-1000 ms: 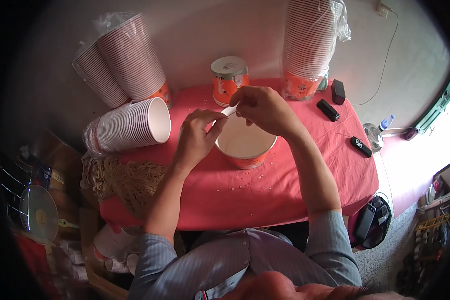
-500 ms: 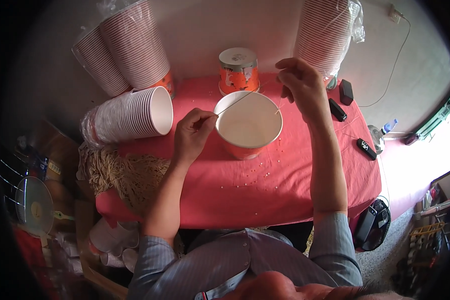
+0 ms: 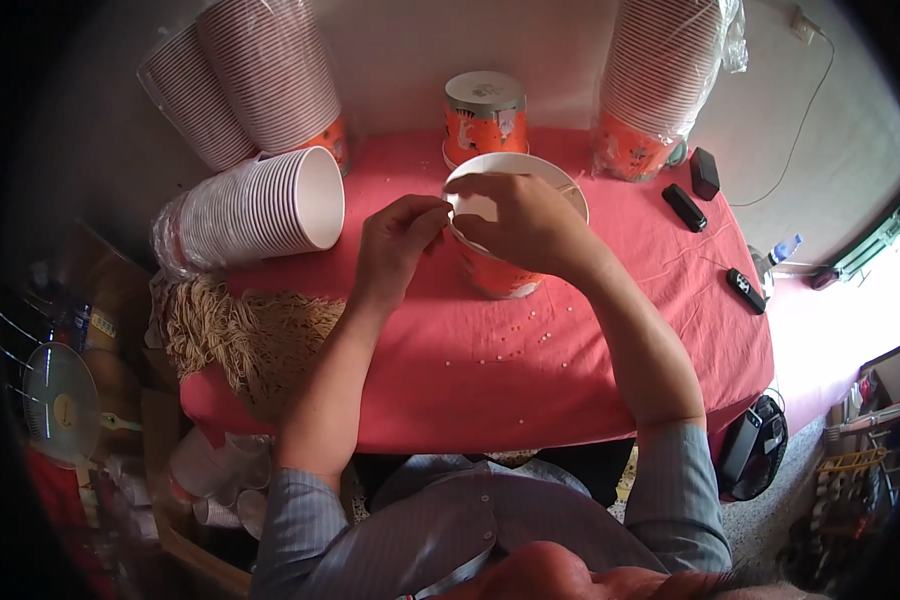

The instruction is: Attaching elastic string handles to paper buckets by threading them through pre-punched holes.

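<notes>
Beige strings point(image 3: 250, 335) lie heaped on the left. The left hand point(image 3: 398, 238) has thumb and fingertips pinched together beside the upright paper tub point(image 3: 500, 276); above the tub, the right hand's point(image 3: 525, 215) grip cannot be told.

A red tablecloth point(image 3: 470, 400) bears buckets point(image 3: 505, 278), strands point(image 3: 235, 330), pale bits point(image 3: 530, 339) and black devices point(image 3: 684, 208).

Legible lettering: none. Open white paper bucket with orange wall point(image 3: 502, 277): dark print, unreadable. Upturned orange-and-white paper bucket point(image 3: 481, 130): grey mark on base, illegible. Small yellowish rectangular label point(image 3: 103, 322), left: too small to read.
</notes>
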Tool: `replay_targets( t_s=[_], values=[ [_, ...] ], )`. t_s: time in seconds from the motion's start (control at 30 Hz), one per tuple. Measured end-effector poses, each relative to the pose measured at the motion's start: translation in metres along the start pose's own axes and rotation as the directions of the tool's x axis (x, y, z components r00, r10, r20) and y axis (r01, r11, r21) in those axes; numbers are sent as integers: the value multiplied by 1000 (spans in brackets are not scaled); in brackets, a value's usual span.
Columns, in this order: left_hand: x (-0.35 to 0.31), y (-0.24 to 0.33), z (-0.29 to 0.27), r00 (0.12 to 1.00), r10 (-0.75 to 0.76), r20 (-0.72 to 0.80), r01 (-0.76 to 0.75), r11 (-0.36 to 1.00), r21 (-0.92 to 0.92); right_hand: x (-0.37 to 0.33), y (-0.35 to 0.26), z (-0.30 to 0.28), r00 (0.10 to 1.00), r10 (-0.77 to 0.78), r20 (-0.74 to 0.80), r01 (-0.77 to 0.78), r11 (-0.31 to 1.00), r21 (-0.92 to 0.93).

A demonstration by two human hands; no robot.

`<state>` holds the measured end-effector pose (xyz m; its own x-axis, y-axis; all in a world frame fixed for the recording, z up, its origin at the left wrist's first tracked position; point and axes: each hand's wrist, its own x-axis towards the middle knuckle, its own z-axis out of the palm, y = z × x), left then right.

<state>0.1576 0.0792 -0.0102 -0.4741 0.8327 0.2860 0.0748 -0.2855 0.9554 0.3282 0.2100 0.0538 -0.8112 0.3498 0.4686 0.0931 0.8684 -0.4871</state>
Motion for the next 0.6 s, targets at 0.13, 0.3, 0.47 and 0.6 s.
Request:
replay_targets(
  t_s=[0.13,0.3,0.47,0.6],
  values=[
    [0,-3,-1,1000,14,4,-14,1000,17,4,4,-4,970,105,217,-108,994,3],
    [1,-6,1,999,-25,23,25,999,23,3,9,0,998,70,-1,-69,989,132],
    [-1,-6,0,999,-18,28,17,999,34,1,2,4,999,36,8,-37,995,92],
    [-2,-4,1,1000,-28,11,27,997,68,4,4,-2,985,123,117,-124,992,2]
  ],
)
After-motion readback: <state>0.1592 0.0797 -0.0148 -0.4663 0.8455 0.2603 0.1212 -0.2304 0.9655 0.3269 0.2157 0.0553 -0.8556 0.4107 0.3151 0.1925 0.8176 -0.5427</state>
